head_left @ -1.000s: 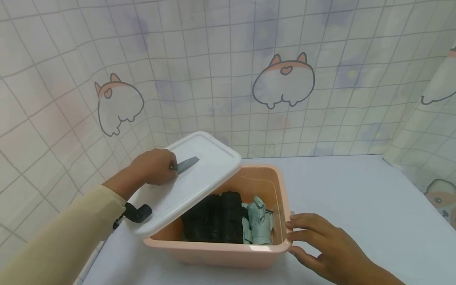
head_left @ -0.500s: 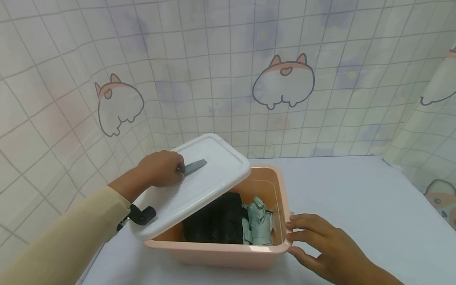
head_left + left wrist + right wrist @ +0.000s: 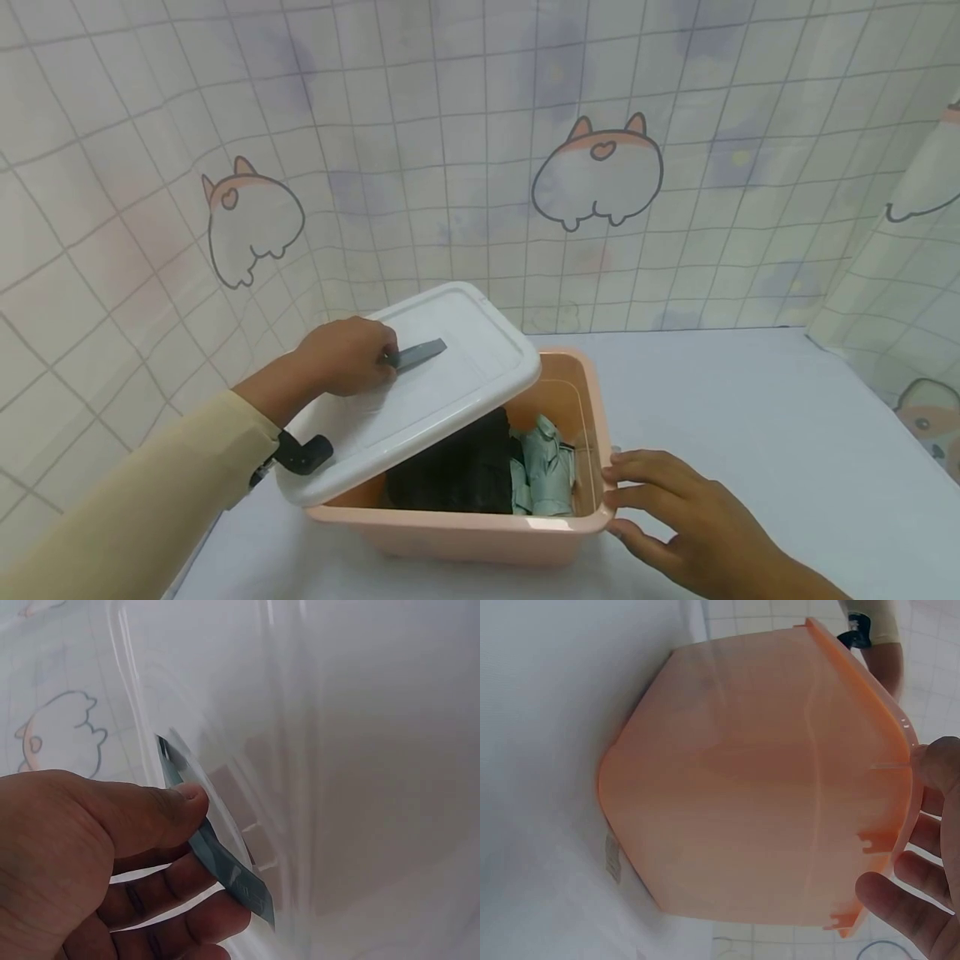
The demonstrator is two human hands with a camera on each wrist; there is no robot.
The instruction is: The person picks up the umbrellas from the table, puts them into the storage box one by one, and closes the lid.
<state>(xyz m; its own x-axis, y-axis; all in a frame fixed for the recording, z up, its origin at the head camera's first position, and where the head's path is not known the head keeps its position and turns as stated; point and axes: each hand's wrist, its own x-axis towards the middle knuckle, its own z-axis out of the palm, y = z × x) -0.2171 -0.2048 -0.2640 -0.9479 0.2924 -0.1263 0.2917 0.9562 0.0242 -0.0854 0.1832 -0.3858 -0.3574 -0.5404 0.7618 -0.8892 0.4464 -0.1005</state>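
My left hand [image 3: 352,357] pinches the grey strap handle [image 3: 420,353] on top of a white lid [image 3: 480,333]. In the left wrist view, thumb and fingers close on that handle [image 3: 225,862]. The lid slants over the left part of a peach plastic bin [image 3: 457,533], its right end raised. My right hand [image 3: 690,517] touches the bin's right rim with relaxed, spread fingers. Inside the bin are a black bundle [image 3: 457,471] and, to its right, a pale green rolled cloth-like item [image 3: 547,467]. The lid hides the bin's left side.
The bin stands on a white tabletop [image 3: 720,408]. Behind and at both sides hangs a checked curtain [image 3: 450,167] with animal drawings. A black wrist device [image 3: 303,454] on my left arm sits close to the lid's near edge.
My left hand has carried the lid a little to the right, over more of the bin and the black bundle. My right hand and the bin look still.
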